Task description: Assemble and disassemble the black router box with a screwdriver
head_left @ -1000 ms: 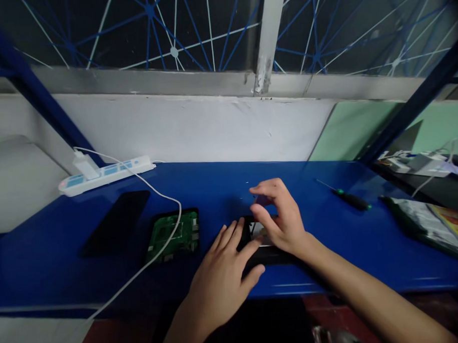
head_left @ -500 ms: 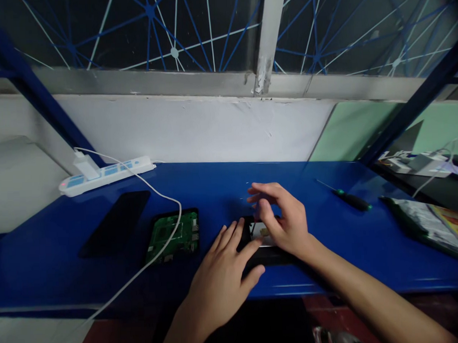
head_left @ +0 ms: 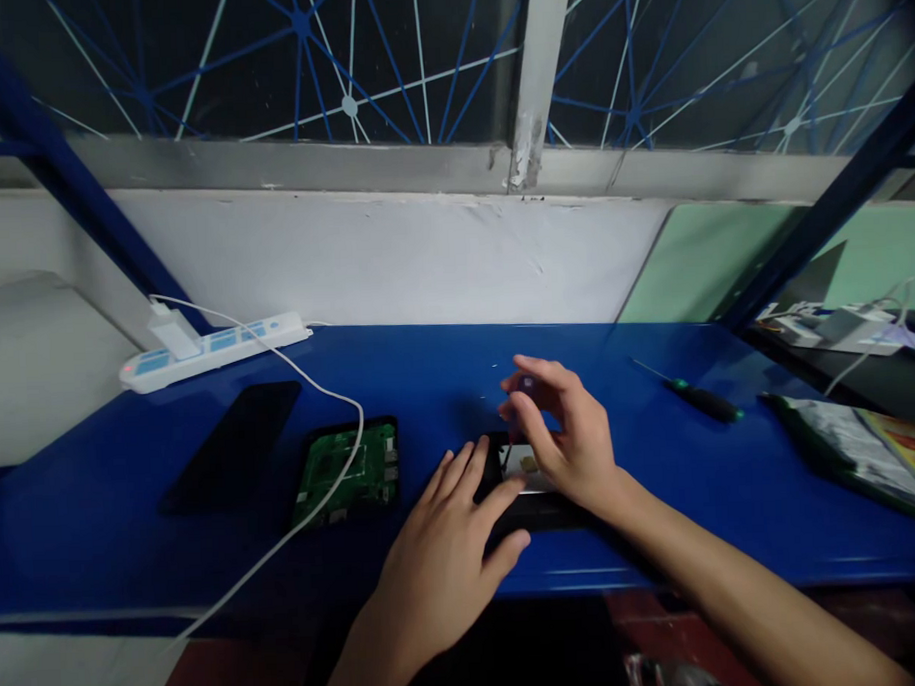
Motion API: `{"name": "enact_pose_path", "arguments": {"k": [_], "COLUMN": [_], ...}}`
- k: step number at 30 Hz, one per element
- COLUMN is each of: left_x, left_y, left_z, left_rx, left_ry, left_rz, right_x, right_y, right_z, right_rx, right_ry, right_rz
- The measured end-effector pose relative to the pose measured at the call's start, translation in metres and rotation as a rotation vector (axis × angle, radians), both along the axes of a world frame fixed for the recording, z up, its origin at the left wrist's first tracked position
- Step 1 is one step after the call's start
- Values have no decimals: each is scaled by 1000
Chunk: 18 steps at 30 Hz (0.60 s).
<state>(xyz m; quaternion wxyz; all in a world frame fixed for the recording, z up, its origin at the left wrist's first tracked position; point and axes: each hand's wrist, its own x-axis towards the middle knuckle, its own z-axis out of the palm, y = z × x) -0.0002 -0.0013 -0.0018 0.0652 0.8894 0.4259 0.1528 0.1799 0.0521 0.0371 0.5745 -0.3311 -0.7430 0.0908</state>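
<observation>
A black case (head_left: 539,513) with a silvery metal plate (head_left: 516,461) lies in front of me. My left hand (head_left: 442,549) rests flat across its left side, fingers stretched out and apart. Above the plate, my right hand (head_left: 577,434) is closed around the purple handle of a small screwdriver (head_left: 528,383). Its shaft points down, tip at the plate's left part; the exact contact point is too small to make out. My right hand hides part of the case's right side.
Left of my hands lies a green circuit board (head_left: 342,472) in a dark shell, crossed by a white cable (head_left: 313,508). Farther left are a flat black panel (head_left: 232,446) and a power strip (head_left: 218,351). To the right lie another screwdriver (head_left: 704,399) and a plastic packet (head_left: 852,454).
The fingers of my right hand have shifted slightly up and turned around the screwdriver, so its handle end shows more. My left hand stays in place on the case.
</observation>
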Motion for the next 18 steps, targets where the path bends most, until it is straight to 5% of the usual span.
{"name": "enact_pose_path", "arguments": {"k": [6, 18], "left_x": [0, 0], "left_y": [-1, -1], "left_z": [1, 0], "left_rx": [-10, 2], "left_ry": [-17, -39], "left_rz": [-3, -6], "right_x": [4, 2], "right_y": [-3, 0], "right_z": [0, 4], "right_rx": [-58, 124], "right_ry": [-22, -97], "right_rz": [130, -69]}}
